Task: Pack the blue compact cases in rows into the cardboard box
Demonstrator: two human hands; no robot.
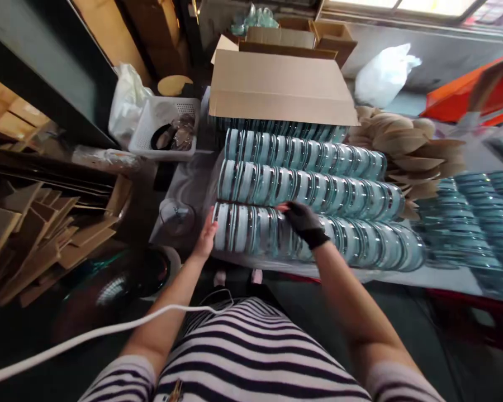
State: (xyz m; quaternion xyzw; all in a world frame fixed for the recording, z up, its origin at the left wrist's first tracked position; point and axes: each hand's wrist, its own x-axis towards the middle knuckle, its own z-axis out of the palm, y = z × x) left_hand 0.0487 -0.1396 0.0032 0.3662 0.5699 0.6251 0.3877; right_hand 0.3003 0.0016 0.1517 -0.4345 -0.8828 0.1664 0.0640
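Three long rows of round clear glass pieces, standing on edge and nested close together, run across the table. My bare left hand (205,239) lies with its fingers stretched against the left end of the front row (243,230). Over the top of that same row, my right hand (305,221) wears a dark glove with bare fingertips. Its fingers bend over the glass pieces near the row's middle, and its thumb is hidden. Behind lie the middle row (310,187) and the back row (302,153).
An open cardboard box (280,86) with more glass stands behind the rows. Brown paper-like pieces (406,145) are heaped to their right, beside more stacked glass (456,223). At left are a white basket (136,137), a single round glass piece (176,218) and cardboard dividers (46,229).
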